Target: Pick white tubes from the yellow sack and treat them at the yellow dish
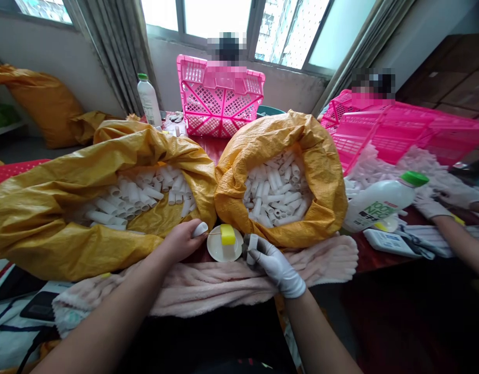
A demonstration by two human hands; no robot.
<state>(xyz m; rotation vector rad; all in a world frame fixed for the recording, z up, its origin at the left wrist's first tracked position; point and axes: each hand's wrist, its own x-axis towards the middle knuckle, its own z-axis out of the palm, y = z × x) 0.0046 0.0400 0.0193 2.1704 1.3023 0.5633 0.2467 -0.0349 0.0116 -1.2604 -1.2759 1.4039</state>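
My bare left hand (181,240) is closed on a short white plastic tube (200,229), whose end pokes out past the fingers. A thin stick runs from beside these fingers to a yellow sponge-like block (228,235). That block rests on a small white dish (219,254) between my hands. My right hand (271,261), in a white glove with dark, soiled fingertips, pinches another white tube (253,242) upright. Beyond my hands are two yellow woven sacks, the left sack (68,182) and the right sack (327,192), both holding many similar tubes.
A pinkish towel (208,291) lies along the table's front edge. Pink baskets (223,98) stand beyond the sacks. One white bottle (148,101) is at the back left; another bottle (375,205) leans at right. Further right, a co-worker's gloved hands (432,208) are near white pieces.
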